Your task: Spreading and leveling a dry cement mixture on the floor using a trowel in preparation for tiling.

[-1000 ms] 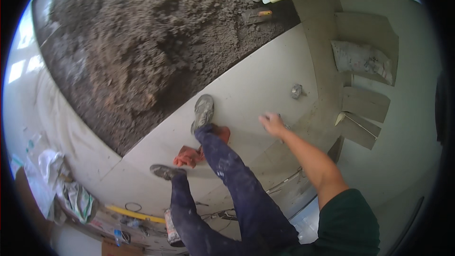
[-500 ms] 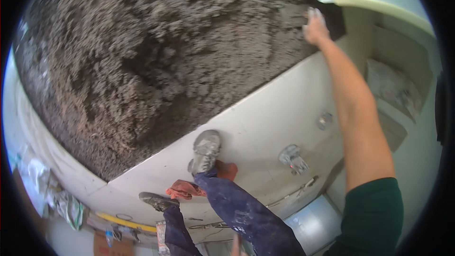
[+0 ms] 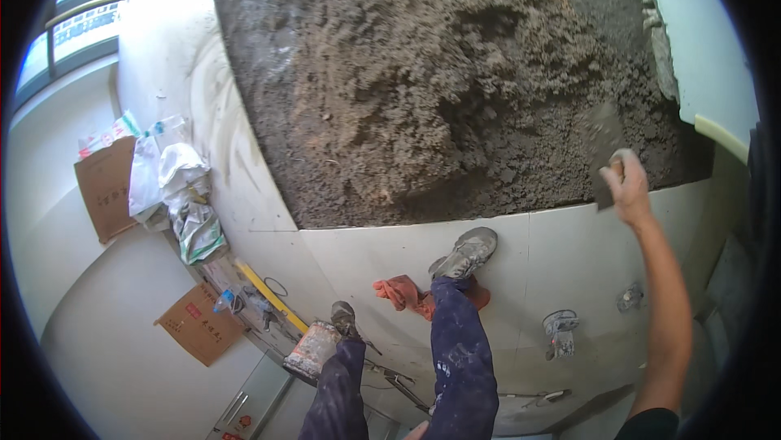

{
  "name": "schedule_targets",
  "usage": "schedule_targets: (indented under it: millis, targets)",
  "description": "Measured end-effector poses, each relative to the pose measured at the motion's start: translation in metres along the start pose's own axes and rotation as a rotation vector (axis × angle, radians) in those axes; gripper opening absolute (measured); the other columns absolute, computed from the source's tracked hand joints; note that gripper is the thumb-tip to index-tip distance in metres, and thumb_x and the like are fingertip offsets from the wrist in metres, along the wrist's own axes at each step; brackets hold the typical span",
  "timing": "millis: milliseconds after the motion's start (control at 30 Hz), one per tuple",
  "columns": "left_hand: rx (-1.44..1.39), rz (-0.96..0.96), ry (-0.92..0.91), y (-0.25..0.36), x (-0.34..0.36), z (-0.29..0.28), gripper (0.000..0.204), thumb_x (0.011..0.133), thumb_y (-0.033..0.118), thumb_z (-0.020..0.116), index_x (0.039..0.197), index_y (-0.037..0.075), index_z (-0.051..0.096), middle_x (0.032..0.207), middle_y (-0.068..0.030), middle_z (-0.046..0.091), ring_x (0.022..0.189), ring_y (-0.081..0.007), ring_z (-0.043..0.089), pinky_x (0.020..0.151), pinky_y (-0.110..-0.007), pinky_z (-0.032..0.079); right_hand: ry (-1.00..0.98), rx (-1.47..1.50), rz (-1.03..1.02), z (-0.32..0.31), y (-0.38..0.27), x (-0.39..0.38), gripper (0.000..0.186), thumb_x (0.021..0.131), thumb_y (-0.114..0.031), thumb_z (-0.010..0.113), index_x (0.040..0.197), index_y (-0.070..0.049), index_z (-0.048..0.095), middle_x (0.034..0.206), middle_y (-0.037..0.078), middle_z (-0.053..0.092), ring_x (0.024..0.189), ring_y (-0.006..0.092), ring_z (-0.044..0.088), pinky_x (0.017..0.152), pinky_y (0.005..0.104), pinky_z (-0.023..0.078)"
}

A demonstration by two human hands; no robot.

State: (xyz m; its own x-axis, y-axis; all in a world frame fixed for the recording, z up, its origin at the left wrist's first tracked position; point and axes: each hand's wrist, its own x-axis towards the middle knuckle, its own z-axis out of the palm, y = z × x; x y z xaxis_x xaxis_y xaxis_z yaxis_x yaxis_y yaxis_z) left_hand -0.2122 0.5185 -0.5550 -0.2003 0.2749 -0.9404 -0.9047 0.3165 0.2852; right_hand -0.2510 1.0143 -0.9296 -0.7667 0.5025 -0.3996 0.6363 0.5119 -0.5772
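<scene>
Trowel [image 3: 601, 143] in right grip [image 3: 628, 185], across mortar [image 3: 439, 98] edge

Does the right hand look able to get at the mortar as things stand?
Probably yes: the right hand holds a trowel over the mortar, with nothing visible in the way.

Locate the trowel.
The trowel is right of centre in the head view, held in the right hand, by the near edge of the dark crumbly mix.
</scene>
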Motion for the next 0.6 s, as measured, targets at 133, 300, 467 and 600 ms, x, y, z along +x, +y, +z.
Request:
schedule_targets:
  millis: [133,300,467,600]
  targets:
    - [0.464,-0.314,-0.328,0.006,-0.021,-0.042,0.106,0.085,0.049,0.071,0.157,0.006,0.006,0.160,-0.0247,0.014,0.150,-0.0358,0.013,0.118,-0.043,0.020,-0.350,0.800,0.650,0.038,-0.051,-0.025,0.036,0.089,-0.033,0.071,0.102,0.000,0.064,0.090,0.002,0.061,0.081,0.0102,0.056,0.073,0.0299,0.048]
    - [0.834,-0.250,-0.503,0.031,-0.035,-0.087,0.128,0.071,0.057,0.080,0.157,0.008,-0.001,0.162,-0.0241,0.000,0.149,-0.0410,0.010,0.119,-0.048,0.018,-0.484,0.929,0.712,0.092,-0.150,-0.052,0.039,0.091,-0.036,0.069,0.109,-0.002,0.062,0.091,0.005,0.065,0.079,0.0135,0.061,0.070,0.0307,0.051]
    - [0.918,-0.427,-0.566,0.082,-0.031,-0.152,0.128,0.071,0.061,0.078,0.157,0.007,0.001,0.162,-0.0234,0.000,0.149,-0.0427,0.009,0.119,-0.052,0.018,-0.550,1.407,0.770,0.123,-0.253,-0.052,0.035,0.097,-0.036,0.061,0.113,-0.006,0.056,0.082,0.004,0.062,0.072,0.0140,0.062,0.065,0.0289,0.053]
    - [1.113,-0.389,-0.725,0.130,-0.004,-0.226,0.128,0.071,0.067,0.073,0.156,0.004,0.001,0.162,-0.0240,0.002,0.148,-0.0439,0.010,0.118,-0.053,0.019,-0.451,1.294,0.812,0.153,-0.335,-0.055,0.029,0.099,-0.037,0.059,0.106,-0.009,0.056,0.076,0.002,0.057,0.062,0.0108,0.055,0.054,0.0271,0.048]
